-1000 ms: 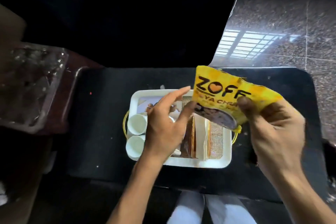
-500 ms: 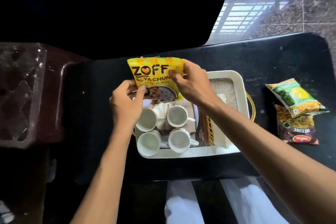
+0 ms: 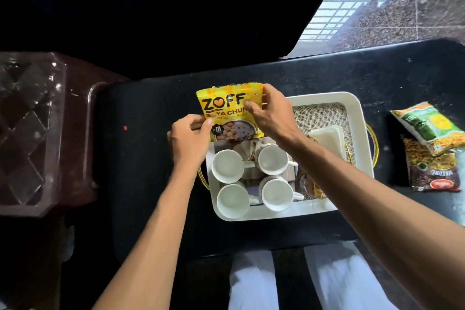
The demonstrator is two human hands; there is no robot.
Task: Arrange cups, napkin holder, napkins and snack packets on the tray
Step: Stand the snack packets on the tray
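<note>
A yellow ZOFF snack packet [image 3: 227, 113] stands upright at the far left end of the white tray [image 3: 357, 118]. My left hand [image 3: 188, 141] pinches its lower left corner and my right hand [image 3: 270, 114] grips its right edge. Several white cups [image 3: 227, 165] sit in the tray's left half, just below the packet. White napkins [image 3: 327, 137] lie on the tray's woven mat to the right. A golden napkin holder [image 3: 315, 187] is partly hidden under my right forearm.
A green and yellow snack packet [image 3: 427, 123] and a brown one [image 3: 431, 173] lie on the black table [image 3: 151, 158] right of the tray. A dark wooden stand with a glass top [image 3: 27, 133] stands at the left. My knees are below the table edge.
Held high in my right hand a second ago, the yellow packet has come down to the tray's far left end. My left hand has taken its corner. The view shifted left.
</note>
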